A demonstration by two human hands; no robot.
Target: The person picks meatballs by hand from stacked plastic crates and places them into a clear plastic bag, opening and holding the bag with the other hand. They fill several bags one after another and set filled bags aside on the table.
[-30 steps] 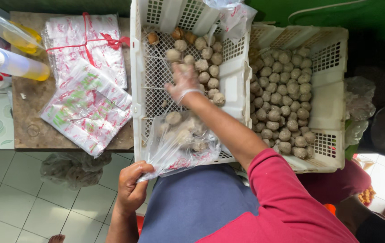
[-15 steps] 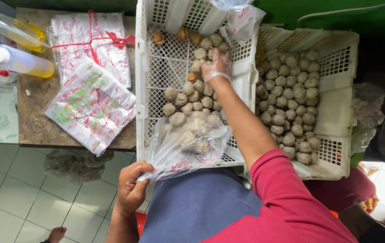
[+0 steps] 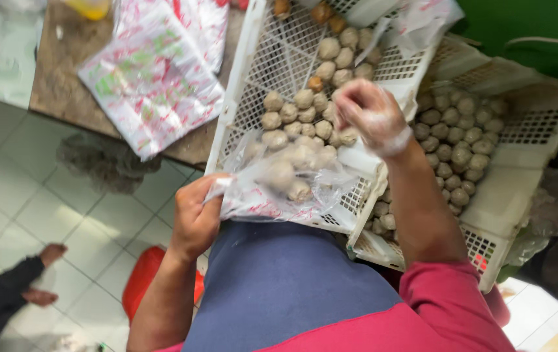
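On the bench lies a stack of printed bags. The left hand pinches the rim of a clear plastic bag of meatballs, fingers closed on it, against the white crate. The gloved right hand, fingers curled around meatballs, hovers above the bag's mouth.
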